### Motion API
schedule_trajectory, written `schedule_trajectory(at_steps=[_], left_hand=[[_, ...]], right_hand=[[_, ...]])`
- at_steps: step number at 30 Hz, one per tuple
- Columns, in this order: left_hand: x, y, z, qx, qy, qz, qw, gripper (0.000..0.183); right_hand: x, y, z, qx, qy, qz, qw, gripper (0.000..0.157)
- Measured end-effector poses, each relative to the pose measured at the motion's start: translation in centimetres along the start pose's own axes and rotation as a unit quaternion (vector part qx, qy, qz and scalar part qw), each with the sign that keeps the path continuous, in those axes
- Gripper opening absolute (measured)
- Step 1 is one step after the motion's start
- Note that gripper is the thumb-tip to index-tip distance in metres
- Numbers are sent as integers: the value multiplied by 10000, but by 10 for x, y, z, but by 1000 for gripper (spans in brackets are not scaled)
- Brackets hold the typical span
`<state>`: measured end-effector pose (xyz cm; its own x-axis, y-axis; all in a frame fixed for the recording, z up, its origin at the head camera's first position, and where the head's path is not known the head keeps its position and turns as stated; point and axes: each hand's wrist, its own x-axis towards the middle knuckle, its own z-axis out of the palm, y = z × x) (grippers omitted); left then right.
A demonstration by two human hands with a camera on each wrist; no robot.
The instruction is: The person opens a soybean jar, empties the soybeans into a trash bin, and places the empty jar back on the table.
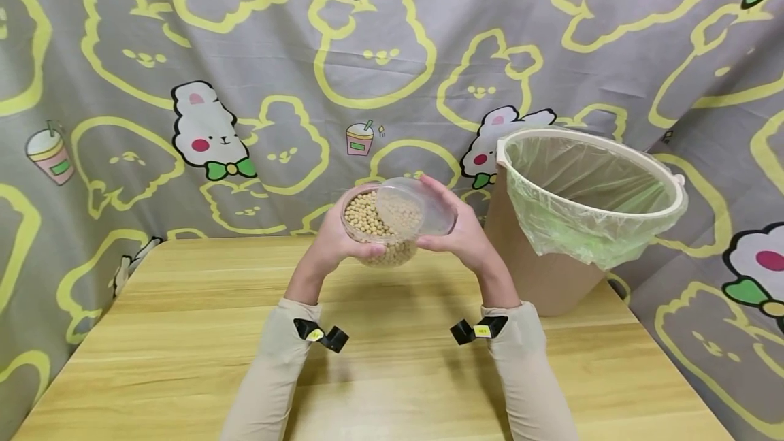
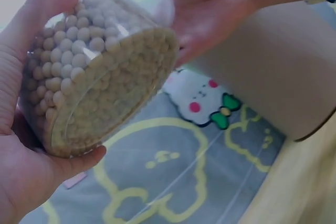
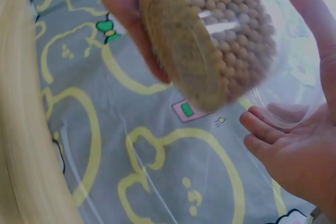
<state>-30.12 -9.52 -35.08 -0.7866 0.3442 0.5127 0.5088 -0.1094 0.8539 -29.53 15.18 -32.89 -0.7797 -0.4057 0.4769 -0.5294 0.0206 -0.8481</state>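
My left hand (image 1: 331,240) grips a clear, round plastic jar (image 2: 84,61) around its side, raised above the table with the mouth tipped toward the head camera. Pale yellow soybeans (image 1: 365,215) fill most of it. In my right hand (image 1: 468,233) is a clear round lid (image 1: 437,213), pinched at its edge between thumb and fingers. The lid is off to the right and overlaps part of the jar's mouth in the head view. From the right wrist view, the lid (image 3: 289,98) slants beside the jar's rim.
To the right stands a tall beige trash bin (image 1: 539,257), lined with a thin green bag (image 1: 563,230) folded over its rim. A wooden table (image 1: 392,373) lies below my hands. Behind it hangs a grey cartoon-printed curtain (image 1: 380,121). Small black cameras sit on both sleeves.
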Motion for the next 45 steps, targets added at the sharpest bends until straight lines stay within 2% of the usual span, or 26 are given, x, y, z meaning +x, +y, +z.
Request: schedule_trajectory(at_steps=[5,9,12,16,21,30,38,42,45], left_hand=[[-3,9,-13,12,436,119,9990,96],[-6,16,-24,48,666,153,9976,95],[-8,20,-33,96,882,141,9960,95],[-11,27,-45,222,1263,141,9916,95],[-12,32,-51,189,1435,188,9893,96],[-13,32,-49,264,1416,170,9894,97],[-13,31,-49,387,1363,207,9897,97],[-13,30,-49,375,1366,257,9896,96],[-13,31,-49,400,1394,261,9891,96]], right_hand=[[-4,2,-7,-286,121,226,9993,93],[-8,7,-12,-516,373,479,9968,93],[-11,15,-13,-807,576,750,9922,94],[-15,32,-11,-1368,582,1040,9834,97],[-21,55,-7,-2167,248,1199,9685,108],[-39,87,-3,-3040,-554,1600,9375,121],[-43,108,0,-3155,-1174,1893,9224,124],[-42,112,4,-3195,-1319,2021,9163,126],[-41,114,7,-3346,-1370,2125,9078,128]])
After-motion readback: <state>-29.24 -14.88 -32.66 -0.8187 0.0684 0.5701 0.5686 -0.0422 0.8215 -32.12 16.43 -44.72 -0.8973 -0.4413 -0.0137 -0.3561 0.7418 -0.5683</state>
